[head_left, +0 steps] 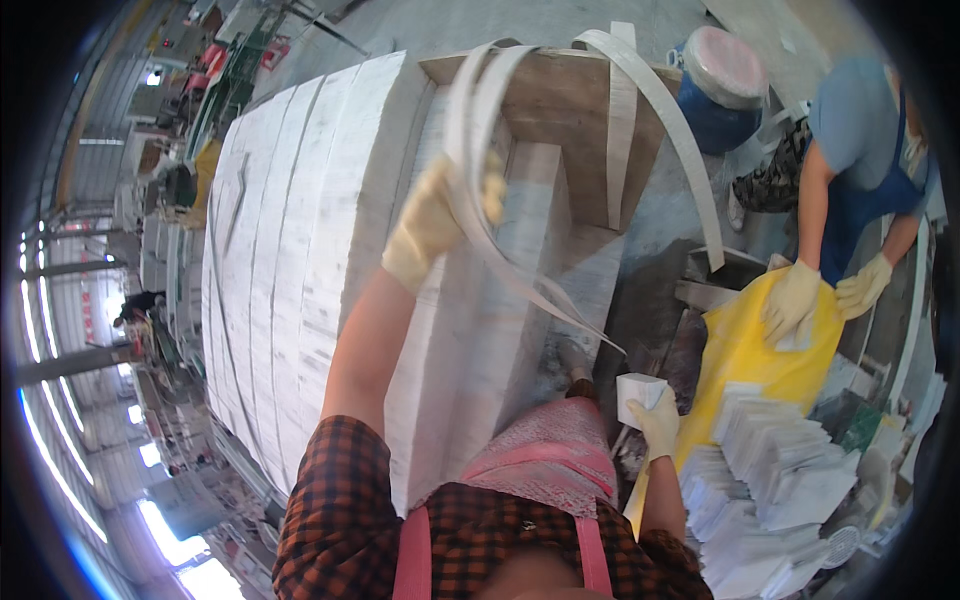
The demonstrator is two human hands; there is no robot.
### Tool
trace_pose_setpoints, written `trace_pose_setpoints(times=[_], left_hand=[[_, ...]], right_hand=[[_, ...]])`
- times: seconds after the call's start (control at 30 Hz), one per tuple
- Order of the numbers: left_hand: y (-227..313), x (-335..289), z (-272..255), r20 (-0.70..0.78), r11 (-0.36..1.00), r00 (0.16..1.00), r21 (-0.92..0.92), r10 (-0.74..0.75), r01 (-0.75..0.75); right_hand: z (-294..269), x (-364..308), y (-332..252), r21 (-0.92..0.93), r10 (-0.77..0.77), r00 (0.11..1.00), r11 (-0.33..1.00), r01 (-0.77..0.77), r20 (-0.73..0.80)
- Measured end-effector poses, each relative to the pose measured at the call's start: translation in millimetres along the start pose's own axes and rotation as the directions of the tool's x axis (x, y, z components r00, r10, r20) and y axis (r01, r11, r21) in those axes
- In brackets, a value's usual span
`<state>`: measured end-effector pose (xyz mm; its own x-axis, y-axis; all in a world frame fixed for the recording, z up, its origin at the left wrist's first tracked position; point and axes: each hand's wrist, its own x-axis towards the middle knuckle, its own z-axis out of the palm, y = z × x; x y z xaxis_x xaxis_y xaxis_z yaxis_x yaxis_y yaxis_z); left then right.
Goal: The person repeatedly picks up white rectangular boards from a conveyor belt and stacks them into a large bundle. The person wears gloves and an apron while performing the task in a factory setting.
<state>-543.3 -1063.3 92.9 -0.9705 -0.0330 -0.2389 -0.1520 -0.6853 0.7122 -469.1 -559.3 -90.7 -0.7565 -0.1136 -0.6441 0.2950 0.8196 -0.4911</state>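
Observation:
My left hand [440,215], in a cream work glove, is raised over the pale stacked blocks with its fingers closed round a long white strap [483,235]. The strap loops up above the hand, and its pointed tail hangs down to the right; motion blurs both a little. Low on the right, my gloved right hand [659,422] grips a small white block [636,392] near my pink apron [550,450]. Its fingers wrap the block's side, and part of that grip is hidden.
Large white stone blocks [300,220] fill the left, beside a brown board [570,110] with another curved strap [675,125]. A blue drum [715,110] stands behind. At right, a gloved co-worker [860,170] leans over a yellow cover [735,340] near stacked white tiles [780,460].

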Motion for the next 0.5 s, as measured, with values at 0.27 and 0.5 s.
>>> trace_pose_setpoints(times=[0.27,0.5], left_hand=[[-12,-119,91,-0.429,0.935,0.894,0.245,-0.132,0.256],[114,-232,181,-0.621,0.762,0.784,0.507,-0.003,0.404]], right_hand=[[-36,11,-71,-0.162,-0.192,0.981,0.968,0.192,0.015],[-35,33,-260,-0.224,-0.543,0.829,0.799,0.558,0.131]])
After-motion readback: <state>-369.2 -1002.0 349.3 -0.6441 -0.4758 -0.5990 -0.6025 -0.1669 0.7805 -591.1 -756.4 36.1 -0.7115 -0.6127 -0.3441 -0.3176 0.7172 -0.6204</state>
